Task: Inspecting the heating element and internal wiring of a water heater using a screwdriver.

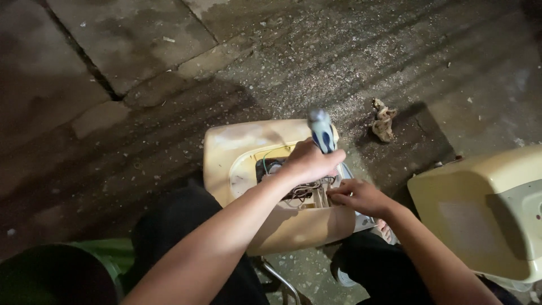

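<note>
Screwdriver [322,131] gripped in left hand [309,162], fist closed round lower handle, blue-grey handle pointing up toward camera, shaft hidden below fist. Upright hold probably for pushing straight down into casing [237,148]. Tip contact not visible.

Right hand [355,196] just beside, fingers curled and pinched at edge of opening, touching something small there; exactly what, cannot tell. Likely steadying a part or the wiring while tool works.

Casing cream plastic, rounded, lying open side up, propped between knees [186,220], so opening faces camera and both hands reach in. Inside: tangle of wires [305,191], pale and brownish, one green wire [270,153] curving near a dark part [270,167] at left. Grey flat piece [361,221] sticking out under right hand, partly hidden.

Dark trousers, seated low; metal leg [282,281] of stool or chair showing below casing. Sandalled foot [385,230] by right knee, only partly seen.

Second cream casing [480,209] at right, well apart, resting on ground, grey inset panel on its side. Crumpled scrap [383,121] on ground beyond first casing, near but not touching. Green object [107,251] at bottom left, blurred, kind unclear.

Ground: rough concrete slabs [141,51], damp-looking patches, dark joint lines, scattered grit and pale flecks. Outdoors or yard-like, dim, lit mainly from head position, strong shadows behind casings.
</note>
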